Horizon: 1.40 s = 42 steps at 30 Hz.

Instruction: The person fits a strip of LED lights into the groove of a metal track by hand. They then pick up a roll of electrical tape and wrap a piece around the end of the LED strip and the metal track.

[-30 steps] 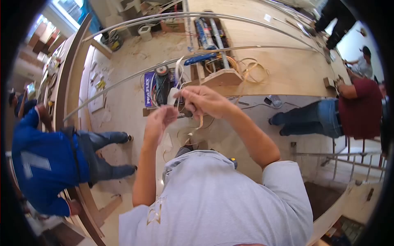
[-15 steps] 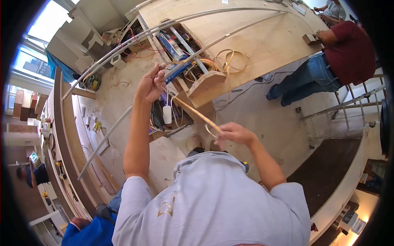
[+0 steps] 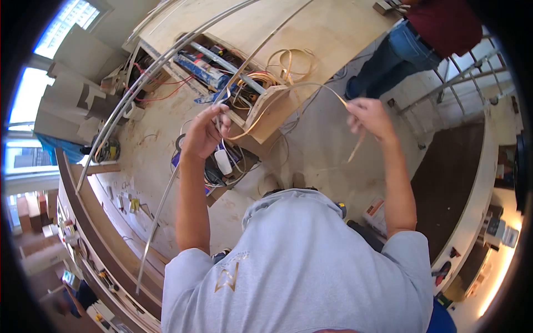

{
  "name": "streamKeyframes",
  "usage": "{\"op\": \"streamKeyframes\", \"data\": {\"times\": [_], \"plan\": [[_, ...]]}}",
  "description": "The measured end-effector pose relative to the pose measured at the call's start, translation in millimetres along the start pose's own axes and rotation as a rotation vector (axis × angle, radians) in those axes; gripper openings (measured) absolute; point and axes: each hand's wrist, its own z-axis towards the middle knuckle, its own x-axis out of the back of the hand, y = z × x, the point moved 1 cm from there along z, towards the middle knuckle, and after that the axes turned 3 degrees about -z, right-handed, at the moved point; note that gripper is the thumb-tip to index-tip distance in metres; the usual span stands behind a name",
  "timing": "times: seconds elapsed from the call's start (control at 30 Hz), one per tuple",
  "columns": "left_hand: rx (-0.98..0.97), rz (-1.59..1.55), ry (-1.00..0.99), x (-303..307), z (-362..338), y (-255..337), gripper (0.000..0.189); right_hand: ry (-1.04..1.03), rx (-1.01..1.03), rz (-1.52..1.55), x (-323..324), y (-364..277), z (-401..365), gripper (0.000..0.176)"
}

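Note:
My left hand [image 3: 208, 130] is closed around a long thin metal strip [image 3: 161, 213], which runs from the lower left up past the toolbox. My right hand [image 3: 366, 117], slightly blurred, is raised at the right and pinches a thin tan band [image 3: 316, 84]. From there the band arcs left to my left hand, and its short free end hangs below my right fingers. Beyond my left hand, a wooden toolbox [image 3: 272, 108] holds blue tubes [image 3: 200, 71] and coiled cable. Some coiled tan edging [image 3: 288, 58] rests beside it on the wooden table.
A person in a maroon shirt [image 3: 444, 22] stands at the upper right near a metal ladder frame [image 3: 472, 75]. Long curved strips [image 3: 133, 91] cross the upper left. A box of cables [image 3: 225, 166] sits on the floor below the toolbox. A dark panel [image 3: 444, 172] lies at the right.
My right hand has moved right and away from my body, drawing the tan band out into a wide arc. My left hand still grips the strip. The view has shifted.

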Motion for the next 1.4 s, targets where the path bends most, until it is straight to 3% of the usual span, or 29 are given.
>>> {"op": "streamKeyframes", "data": {"times": [0.03,0.1,0.2,0.3,0.4,0.47,0.57,0.67,0.7,0.8,0.9,1.0,1.07,1.13,1.2,1.27,1.33,1.4], "plan": [[0.006,0.012,0.019,-8,1,-6,0.028,0.078,0.071,0.021,-16,-23,-4,0.020],[0.007,0.035,0.059,-24,4,-17,0.029,0.341,0.382,-0.452,-51,-59,-14,0.023],[-0.045,0.005,0.044,-26,13,-27,0.033,0.363,0.482,-0.811,-90,-94,-22,0.025],[-0.120,-0.153,0.027,-25,10,-27,0.033,0.338,0.605,-0.496,-79,-91,-21,0.023],[-0.168,-0.505,0.020,-13,2,-25,0.032,0.343,0.692,-0.553,-40,-68,-16,0.023],[-0.150,-0.677,-0.084,-2,-3,-23,0.033,0.405,0.470,-0.374,-20,-64,-24,0.021],[-0.070,-0.743,-0.189,18,-9,-15,0.034,0.159,0.195,-0.181,28,-27,-11,0.022],[-0.093,-0.756,-0.279,33,-13,-6,0.034,-0.011,0.180,-0.357,57,-14,-5,0.022],[-0.117,-0.769,-0.312,32,-10,-7,0.035,-0.084,0.157,-0.270,62,-8,-2,0.023],[-0.404,-0.781,0.118,7,-4,-7,0.036,-0.302,0.083,-0.023,58,12,6,0.025],[-0.447,-0.667,-0.208,-53,0,-7,0.036,-0.550,0.025,0.057,44,28,2,0.026],[-0.455,-0.549,-0.314,-72,8,-5,0.035,-0.805,0.062,-0.097,24,46,8,0.027],[-0.498,-0.447,-0.159,-66,18,-1,0.033,-0.877,0.060,-0.113,4,57,0,0.029],[-0.521,-0.317,-0.030,-51,25,0,0.030,-0.932,0.179,-0.222,-5,77,0,0.031],[-0.437,-0.246,0.127,-49,20,-1,0.027,-0.870,0.084,-0.348,-1,64,-18,0.030],[-0.329,-0.149,0.189,-40,7,-13,0.027,-0.660,-0.041,-0.483,5,29,-48,0.023],[-0.238,-0.062,0.243,-31,-4,-34,0.027,-0.474,0.312,-0.623,11,-10,-80,0.021],[-0.172,0.020,0.294,-28,-18,-60,0.027,-0.564,0.301,-0.683,20,-49,-100,0.027]]}}
